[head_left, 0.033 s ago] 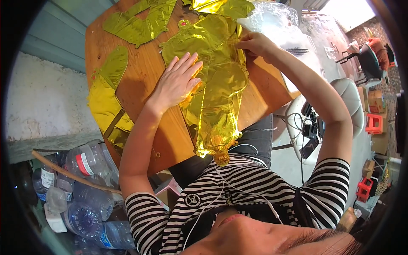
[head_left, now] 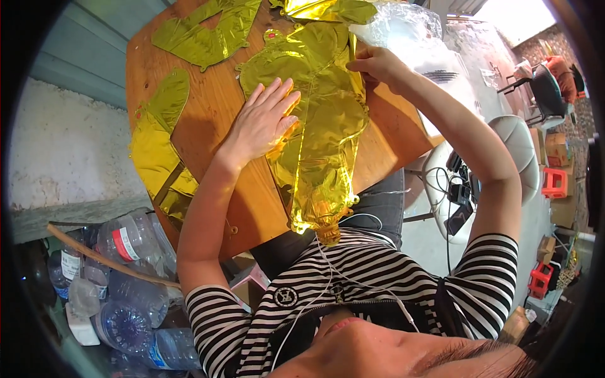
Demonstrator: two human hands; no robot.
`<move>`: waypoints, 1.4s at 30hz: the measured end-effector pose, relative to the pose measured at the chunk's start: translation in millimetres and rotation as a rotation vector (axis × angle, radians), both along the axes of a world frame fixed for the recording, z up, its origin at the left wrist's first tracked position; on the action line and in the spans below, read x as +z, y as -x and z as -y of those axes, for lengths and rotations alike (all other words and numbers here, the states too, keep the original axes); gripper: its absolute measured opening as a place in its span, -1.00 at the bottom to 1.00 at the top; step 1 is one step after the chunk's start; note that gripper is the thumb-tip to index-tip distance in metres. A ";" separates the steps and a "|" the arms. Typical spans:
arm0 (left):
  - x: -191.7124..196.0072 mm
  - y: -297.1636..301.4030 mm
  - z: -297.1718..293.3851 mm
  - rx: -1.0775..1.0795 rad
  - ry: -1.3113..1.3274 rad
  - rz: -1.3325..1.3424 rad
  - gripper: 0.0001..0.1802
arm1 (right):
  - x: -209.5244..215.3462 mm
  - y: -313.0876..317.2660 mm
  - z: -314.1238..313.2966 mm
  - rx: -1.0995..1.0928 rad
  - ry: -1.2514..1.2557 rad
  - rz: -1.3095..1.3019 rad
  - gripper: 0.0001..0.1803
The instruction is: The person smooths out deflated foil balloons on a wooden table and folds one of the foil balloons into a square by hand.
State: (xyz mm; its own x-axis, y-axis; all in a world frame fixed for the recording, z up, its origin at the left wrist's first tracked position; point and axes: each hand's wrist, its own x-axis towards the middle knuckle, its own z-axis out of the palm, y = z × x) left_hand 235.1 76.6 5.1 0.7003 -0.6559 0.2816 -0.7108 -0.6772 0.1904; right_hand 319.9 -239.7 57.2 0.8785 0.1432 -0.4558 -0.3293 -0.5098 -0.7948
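Note:
A flat gold foil balloon (head_left: 315, 120) lies lengthwise on the wooden table, its narrow lower end hanging over the near edge towards my lap. My left hand (head_left: 259, 123) rests flat on the balloon's left side, fingers stretched out and slightly apart. At its upper right edge, my right hand (head_left: 373, 66) pinches the foil between thumb and fingers; the fingertips are partly hidden. More flat gold foil balloons are spread around: one with a cut-out (head_left: 205, 34) at the far left, another (head_left: 161, 138) along the left edge, and a third (head_left: 328, 9) at the far edge.
The wooden table (head_left: 211, 120) has an angled outline. Clear plastic wrapping (head_left: 403, 25) lies beyond its right side. Several large plastic bottles (head_left: 129, 324) and a wooden stick (head_left: 107, 255) are at lower left. A pale chair (head_left: 517, 148), cables and red stools (head_left: 554, 183) stand to the right.
My right hand has shifted very slightly to the left with the foil edge. The left hand stays in place.

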 end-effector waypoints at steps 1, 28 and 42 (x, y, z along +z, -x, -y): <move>0.3 0.3 0.1 -0.001 0.003 0.002 -0.44 | 0.3 0.3 -2.5 -0.011 -0.115 0.008 -0.76; -0.3 3.8 -5.4 0.033 0.007 -0.035 -0.44 | -20.1 58.9 -105.1 -0.325 -0.763 0.497 -0.43; -9.1 0.2 -2.7 0.001 0.190 0.023 -0.76 | -16.1 56.1 -112.2 0.199 -0.856 0.515 -0.41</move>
